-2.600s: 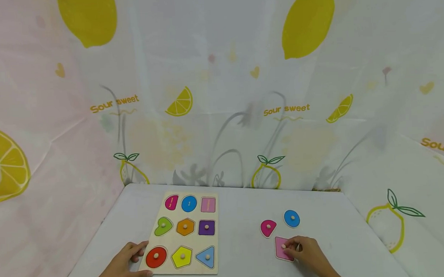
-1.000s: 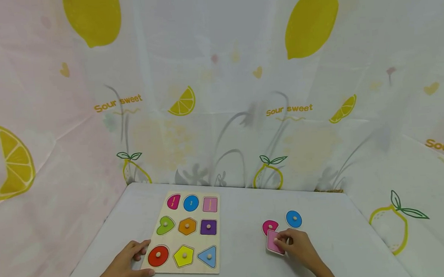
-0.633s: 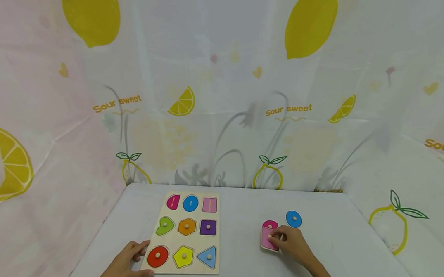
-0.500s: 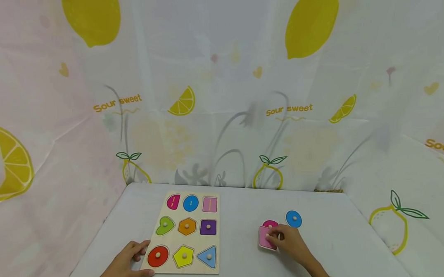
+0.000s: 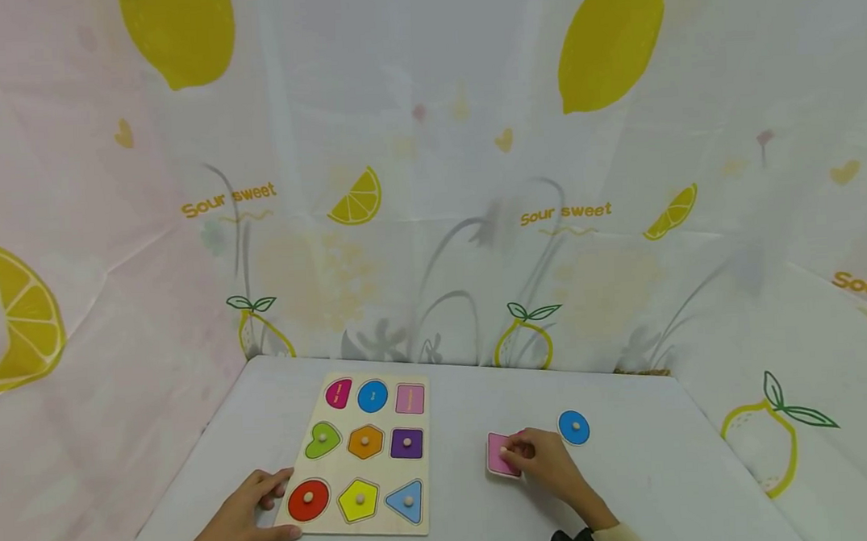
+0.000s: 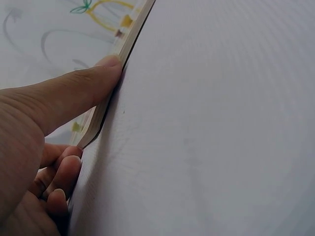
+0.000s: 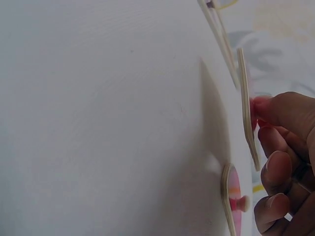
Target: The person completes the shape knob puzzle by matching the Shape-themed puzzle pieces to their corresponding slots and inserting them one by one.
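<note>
Over the table [image 5: 461, 487], right fingers [image 7: 290, 110] pinch a thin pink square [image 5: 494, 463] by its knob [image 5: 503, 451].

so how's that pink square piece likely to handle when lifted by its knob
The pink square piece looks stiff: its layered edge shows no sag in the right wrist view. It's probably light, since the right hand pinches just its knob. Held at that single point, it may tilt or twist if bumped.

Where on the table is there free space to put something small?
Free: the table between the board and the held pink square, and right of the loose blue circle. Crowded: around the right hand, near the half circle, and the board's corner, held by the left hand.
</note>
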Tool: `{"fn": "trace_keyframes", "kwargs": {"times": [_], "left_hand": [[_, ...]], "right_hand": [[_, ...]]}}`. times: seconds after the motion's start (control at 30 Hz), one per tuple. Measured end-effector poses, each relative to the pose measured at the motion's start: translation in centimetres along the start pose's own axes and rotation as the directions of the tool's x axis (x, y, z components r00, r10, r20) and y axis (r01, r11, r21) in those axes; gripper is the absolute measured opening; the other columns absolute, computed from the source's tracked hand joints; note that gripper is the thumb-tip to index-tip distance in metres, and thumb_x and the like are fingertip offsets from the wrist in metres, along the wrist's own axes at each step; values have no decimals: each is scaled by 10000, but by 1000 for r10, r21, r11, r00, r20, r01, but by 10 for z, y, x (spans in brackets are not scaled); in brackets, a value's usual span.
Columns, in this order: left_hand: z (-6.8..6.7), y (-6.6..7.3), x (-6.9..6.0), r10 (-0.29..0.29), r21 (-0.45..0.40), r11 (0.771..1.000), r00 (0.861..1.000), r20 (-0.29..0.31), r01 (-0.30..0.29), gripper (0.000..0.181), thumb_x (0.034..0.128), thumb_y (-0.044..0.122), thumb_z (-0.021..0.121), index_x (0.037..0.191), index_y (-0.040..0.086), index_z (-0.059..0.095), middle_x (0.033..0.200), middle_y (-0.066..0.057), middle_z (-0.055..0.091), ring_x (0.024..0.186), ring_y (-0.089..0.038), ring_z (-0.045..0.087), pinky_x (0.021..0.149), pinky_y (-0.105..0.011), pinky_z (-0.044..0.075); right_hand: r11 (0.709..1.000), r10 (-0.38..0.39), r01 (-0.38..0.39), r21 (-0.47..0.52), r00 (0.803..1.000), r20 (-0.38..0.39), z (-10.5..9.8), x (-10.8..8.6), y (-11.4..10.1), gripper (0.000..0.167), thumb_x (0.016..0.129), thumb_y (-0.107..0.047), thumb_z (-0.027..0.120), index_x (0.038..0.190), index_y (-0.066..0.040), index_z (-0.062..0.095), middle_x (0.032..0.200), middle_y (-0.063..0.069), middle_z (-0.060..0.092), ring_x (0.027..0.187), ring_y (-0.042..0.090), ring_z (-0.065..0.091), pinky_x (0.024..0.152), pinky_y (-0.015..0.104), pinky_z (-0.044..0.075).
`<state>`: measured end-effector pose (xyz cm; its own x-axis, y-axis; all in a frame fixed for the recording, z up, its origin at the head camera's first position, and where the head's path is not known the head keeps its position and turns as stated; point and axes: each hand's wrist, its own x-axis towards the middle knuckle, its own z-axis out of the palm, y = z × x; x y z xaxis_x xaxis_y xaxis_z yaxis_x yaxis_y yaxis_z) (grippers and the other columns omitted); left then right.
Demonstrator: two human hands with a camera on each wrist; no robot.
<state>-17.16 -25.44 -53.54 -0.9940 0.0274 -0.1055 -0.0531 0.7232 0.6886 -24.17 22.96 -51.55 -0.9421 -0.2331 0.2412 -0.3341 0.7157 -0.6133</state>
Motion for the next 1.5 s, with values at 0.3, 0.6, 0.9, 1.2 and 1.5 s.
{"fn": "trace_keyframes", "kwargs": {"times": [0.3, 0.6, 0.9, 1.2, 1.5], "left_hand": [[-1, 1, -2, 3, 6, 1000, 1000, 6, -3, 982, 607, 415, 987, 1413, 15, 593, 966, -12, 469, 951, -175, 480, 803, -312, 492], [-2, -1, -3, 18, 21, 1000, 1000, -2, -18, 972, 619, 430, 980, 1423, 42, 594, 961, -5, 462, 940, -167, 470, 781, -287, 458], [-3, -3, -3, 55, 27, 998, 998, 12, -56, 948, 660, 412, 966, 1441, 44, 575, 993, -4, 472, 950, -167, 469, 780, -270, 452], [0, -1, -3, 27, 10, 1000, 1000, 13, -27, 975, 616, 442, 979, 1421, 48, 596, 981, -4, 477, 944, -170, 473, 774, -265, 462], [-3, -4, -6, 71, 0, 997, 997, 5, -71, 942, 659, 406, 967, 1440, 50, 578, 1000, 5, 470, 933, -137, 465, 784, -249, 437]], "right_hand": [[1000, -26, 26, 1, 1000, 1, 8, 12, -9, 147, 900, -250, 814, 931, -112, 777, 728, -103, 542, 690, 52, 481, 594, 219, 419], [997, -78, 79, -3, 997, 18, 17, 24, -15, 128, 911, -247, 803, 912, -124, 772, 740, -130, 563, 696, 30, 487, 591, 215, 426], [992, -123, 122, 21, 992, 28, 30, 39, -28, 105, 913, -219, 802, 904, -118, 772, 731, -115, 561, 706, 51, 505, 605, 220, 454], [994, -105, 104, 20, 993, 50, 48, 54, -39, 124, 919, -248, 796, 923, -125, 784, 721, -119, 560, 692, 51, 496, 595, 219, 441], [991, -129, 128, 24, 991, 39, 67, 76, -57, 118, 933, -236, 780, 917, -120, 788, 714, -111, 565, 688, 58, 491, 593, 226, 417]]}}
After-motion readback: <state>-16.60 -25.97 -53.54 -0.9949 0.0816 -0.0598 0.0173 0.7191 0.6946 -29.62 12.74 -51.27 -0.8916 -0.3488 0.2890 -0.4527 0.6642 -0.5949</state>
